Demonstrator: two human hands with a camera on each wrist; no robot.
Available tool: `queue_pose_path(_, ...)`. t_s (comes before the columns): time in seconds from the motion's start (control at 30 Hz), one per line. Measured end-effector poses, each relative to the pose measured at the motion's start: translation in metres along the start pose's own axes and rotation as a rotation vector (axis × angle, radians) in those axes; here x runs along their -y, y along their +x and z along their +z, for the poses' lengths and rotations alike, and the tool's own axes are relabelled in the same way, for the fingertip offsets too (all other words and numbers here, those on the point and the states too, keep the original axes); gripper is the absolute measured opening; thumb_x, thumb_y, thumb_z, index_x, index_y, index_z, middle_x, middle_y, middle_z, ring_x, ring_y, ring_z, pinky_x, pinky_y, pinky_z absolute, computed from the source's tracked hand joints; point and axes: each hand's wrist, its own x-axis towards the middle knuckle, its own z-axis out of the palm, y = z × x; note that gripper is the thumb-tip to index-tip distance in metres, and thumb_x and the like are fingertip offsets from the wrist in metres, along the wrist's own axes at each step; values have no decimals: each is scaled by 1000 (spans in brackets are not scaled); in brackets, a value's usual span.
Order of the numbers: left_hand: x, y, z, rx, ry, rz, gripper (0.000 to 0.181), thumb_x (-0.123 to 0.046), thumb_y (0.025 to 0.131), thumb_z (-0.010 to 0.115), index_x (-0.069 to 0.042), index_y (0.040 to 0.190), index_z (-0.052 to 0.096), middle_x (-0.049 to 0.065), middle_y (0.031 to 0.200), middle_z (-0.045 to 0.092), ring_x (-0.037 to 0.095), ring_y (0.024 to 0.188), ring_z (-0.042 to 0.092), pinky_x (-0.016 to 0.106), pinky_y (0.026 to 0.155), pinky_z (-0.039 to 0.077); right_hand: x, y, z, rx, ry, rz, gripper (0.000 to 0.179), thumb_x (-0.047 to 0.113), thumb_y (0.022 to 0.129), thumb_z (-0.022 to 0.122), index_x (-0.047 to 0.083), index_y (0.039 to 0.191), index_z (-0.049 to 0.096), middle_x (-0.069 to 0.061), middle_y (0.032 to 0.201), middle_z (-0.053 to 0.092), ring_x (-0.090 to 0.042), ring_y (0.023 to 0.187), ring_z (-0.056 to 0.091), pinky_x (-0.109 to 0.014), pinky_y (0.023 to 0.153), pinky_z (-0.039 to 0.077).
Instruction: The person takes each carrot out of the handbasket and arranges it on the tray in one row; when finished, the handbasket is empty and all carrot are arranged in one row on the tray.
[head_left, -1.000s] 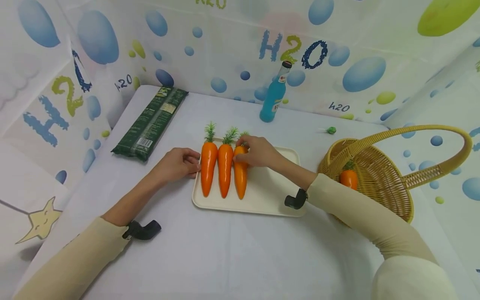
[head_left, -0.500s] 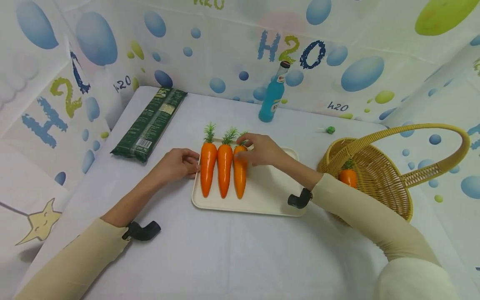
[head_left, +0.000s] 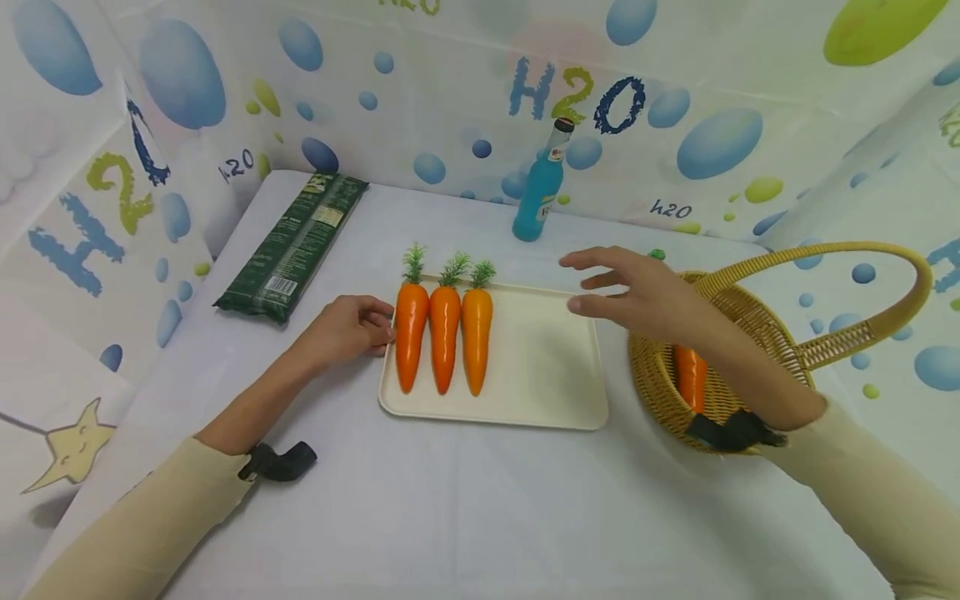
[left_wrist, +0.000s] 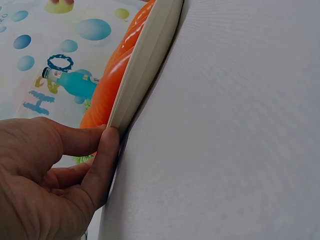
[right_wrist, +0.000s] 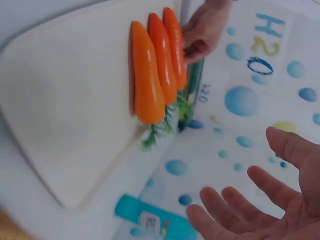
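Three orange toy carrots with green tops, among them the rightmost carrot (head_left: 476,342), lie side by side at the left of a cream tray (head_left: 547,367). My left hand (head_left: 348,329) pinches the tray's left rim between thumb and finger; the left wrist view shows this grip on the rim (left_wrist: 142,65) up close. Over the gap between tray and basket hovers my right hand (head_left: 645,296), fingers spread and holding nothing. Beneath its wrist, another carrot (head_left: 690,379) lies in the wicker basket (head_left: 648,375), partly hidden by the hand and forearm.
A blue bottle (head_left: 538,196) stands behind the tray. At the back left lies a long green packet (head_left: 296,250). A small green-topped item (head_left: 657,254) shows just behind my right hand. The basket's tall handle (head_left: 892,250) arches to the right.
My right hand has let go of the rightmost carrot and moved right, off the tray toward the basket. The left hand stays at the tray's rim.
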Motion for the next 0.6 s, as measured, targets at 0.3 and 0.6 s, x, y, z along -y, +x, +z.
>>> queue_pose_path(0.3, 2, -1, -3, 1, -4, -4, 40, -9, 95, 64, 6, 130, 55, 18, 103, 61, 23, 82, 66, 29, 72, 59, -36, -79, -44, 99, -79, 80, 43, 44, 94, 66, 30, 134, 59, 5, 130, 59, -20, 112, 61, -46, 89, 54)
queue_pose_path(0.6, -5, -1, -1, 12, 4, -6, 39, -9, 95, 64, 7, 130, 54, 19, 104, 61, 23, 82, 66, 29, 72, 59, -123, -88, -57, 181, 10, 171, 49, 36, 100, 59, 16, 144, 49, -15, 147, 44, -34, 113, 57, -46, 85, 55)
